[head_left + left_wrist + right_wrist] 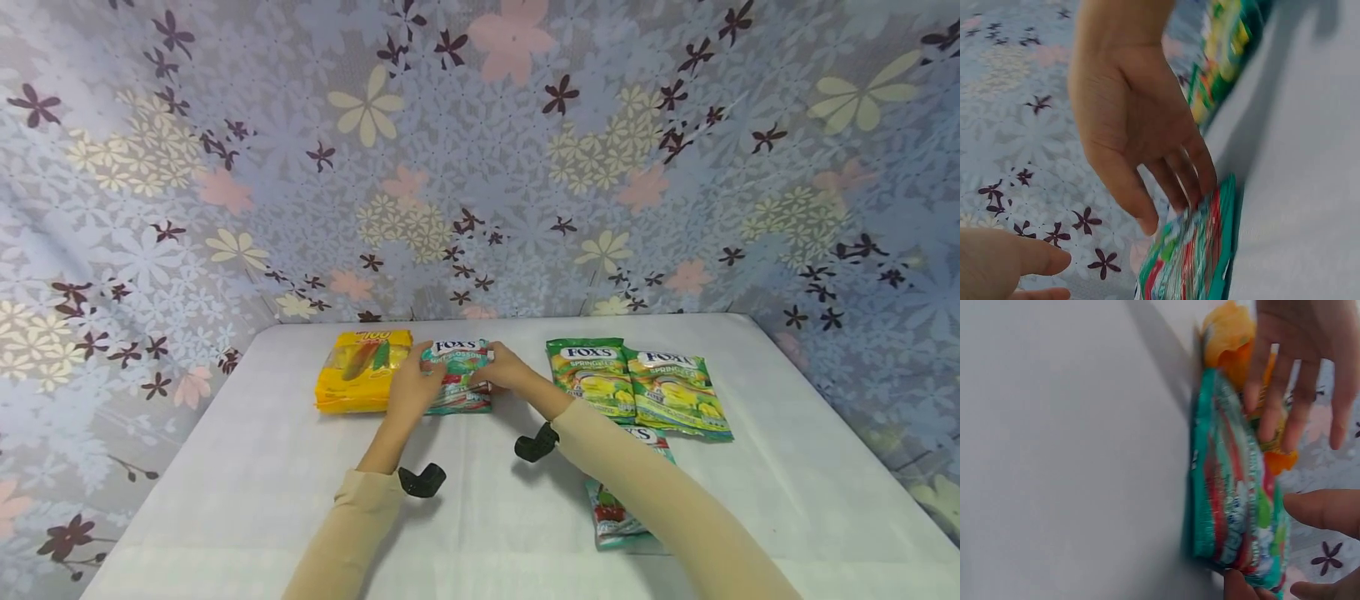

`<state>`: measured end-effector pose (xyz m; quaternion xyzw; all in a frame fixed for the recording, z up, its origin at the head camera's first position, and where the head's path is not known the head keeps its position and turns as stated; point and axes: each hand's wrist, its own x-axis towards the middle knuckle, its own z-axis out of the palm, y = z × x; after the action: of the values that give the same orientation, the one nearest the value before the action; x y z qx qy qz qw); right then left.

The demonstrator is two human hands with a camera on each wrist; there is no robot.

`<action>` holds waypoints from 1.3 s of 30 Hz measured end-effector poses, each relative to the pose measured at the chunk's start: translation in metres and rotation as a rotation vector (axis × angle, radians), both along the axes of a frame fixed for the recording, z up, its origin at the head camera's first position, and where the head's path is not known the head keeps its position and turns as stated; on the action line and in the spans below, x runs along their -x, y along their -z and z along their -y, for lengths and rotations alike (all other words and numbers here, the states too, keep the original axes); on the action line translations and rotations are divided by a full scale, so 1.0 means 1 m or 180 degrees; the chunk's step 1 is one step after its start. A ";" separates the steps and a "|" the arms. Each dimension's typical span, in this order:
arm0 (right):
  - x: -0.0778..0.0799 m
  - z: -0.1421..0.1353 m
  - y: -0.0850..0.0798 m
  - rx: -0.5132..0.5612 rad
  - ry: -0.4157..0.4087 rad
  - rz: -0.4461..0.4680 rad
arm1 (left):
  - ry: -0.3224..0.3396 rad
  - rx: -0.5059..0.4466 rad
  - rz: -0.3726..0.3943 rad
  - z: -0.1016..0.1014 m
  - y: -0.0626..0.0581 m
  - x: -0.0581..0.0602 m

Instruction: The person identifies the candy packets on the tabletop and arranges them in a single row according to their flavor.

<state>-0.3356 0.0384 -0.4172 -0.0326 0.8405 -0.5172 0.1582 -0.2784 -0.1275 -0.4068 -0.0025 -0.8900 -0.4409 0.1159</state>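
A teal and red Fox's Mint Blossom candy bag (pixel 459 392) lies on the white table, between the two hands. My left hand (pixel 412 379) is at its left side; in the right wrist view the fingers (pixel 1279 394) of that hand are straight and spread beside the bag. My right hand (pixel 504 371) is at the bag's right edge, its fingertips touching the end of the bag while the thumb (pixel 1319 509) stands apart. In the left wrist view, the right hand (pixel 1147 119) reaches down to the bag (pixel 1188 256) with loosely bent fingers.
A yellow bag (pixel 356 375) lies just left of the Mint Blossom bag. To the right are two green Fox's Spring Tea bags, one (pixel 588 375) beside the other (pixel 678 392). Another teal Fox's bag (pixel 611 517) is partly under the right sleeve. Flowered cloth (pixel 480 167) hangs behind.
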 end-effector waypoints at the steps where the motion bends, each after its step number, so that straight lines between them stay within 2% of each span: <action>1: -0.001 -0.001 -0.002 0.0056 -0.0026 0.0039 | 0.0057 -0.0139 0.0055 0.001 0.000 -0.002; 5: -0.006 -0.009 -0.007 0.0160 -0.0129 0.0118 | 0.0300 -0.0715 0.0400 0.004 -0.001 -0.011; 11: -0.021 -0.027 -0.015 0.0313 -0.0222 0.0179 | 0.0718 -0.1858 0.1128 0.001 0.002 -0.027; 14: -0.033 -0.041 -0.019 0.0405 -0.0279 0.0161 | 0.0918 -0.2094 0.1410 -0.004 0.009 -0.035; 20: -0.060 -0.077 -0.026 0.0346 -0.0436 0.0034 | 0.1284 -0.2088 0.1593 -0.023 0.017 -0.053; 24: -0.078 -0.104 -0.024 0.0275 -0.0464 -0.0171 | 0.1543 -0.2080 0.1729 -0.038 0.021 -0.063; 28: -0.093 -0.127 -0.025 0.0230 -0.0453 -0.0295 | 0.1632 -0.2085 0.1908 -0.051 0.021 -0.069; 34: -0.110 -0.153 -0.027 0.0138 -0.0300 -0.0241 | 0.1709 -0.2069 0.2038 -0.071 0.023 -0.076; 39: -0.123 -0.168 -0.026 0.0095 -0.0303 -0.0233 | 0.1820 -0.2080 0.2114 -0.084 0.025 -0.081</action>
<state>-0.2124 0.2069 -0.3913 -0.0938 0.8354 -0.5201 0.1512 -0.1969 -0.0437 -0.4321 -0.0688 -0.6593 -0.6855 -0.3011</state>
